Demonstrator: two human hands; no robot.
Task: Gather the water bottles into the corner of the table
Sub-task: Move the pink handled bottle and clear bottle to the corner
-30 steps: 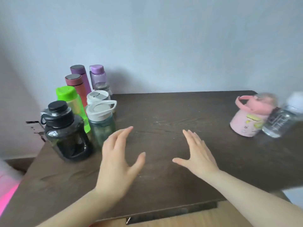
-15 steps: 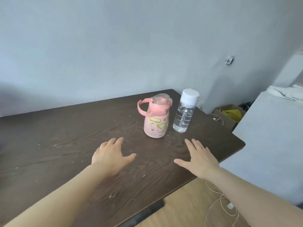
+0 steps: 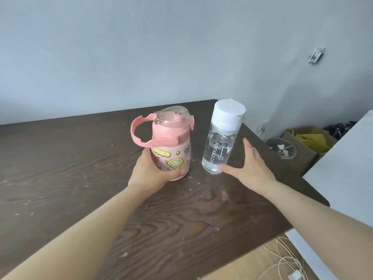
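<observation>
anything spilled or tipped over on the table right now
Nothing is tipped: the pink bottle and the clear bottle both stand upright with lids on. The odd part is the table itself, which has pale specks and smudges scattered around both bottles, like dried residue rather than a fresh spill.

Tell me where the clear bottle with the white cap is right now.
The clear bottle stands upright near the table's far right corner, just right of the pink bottle, with the right hand open beside its base.
</observation>
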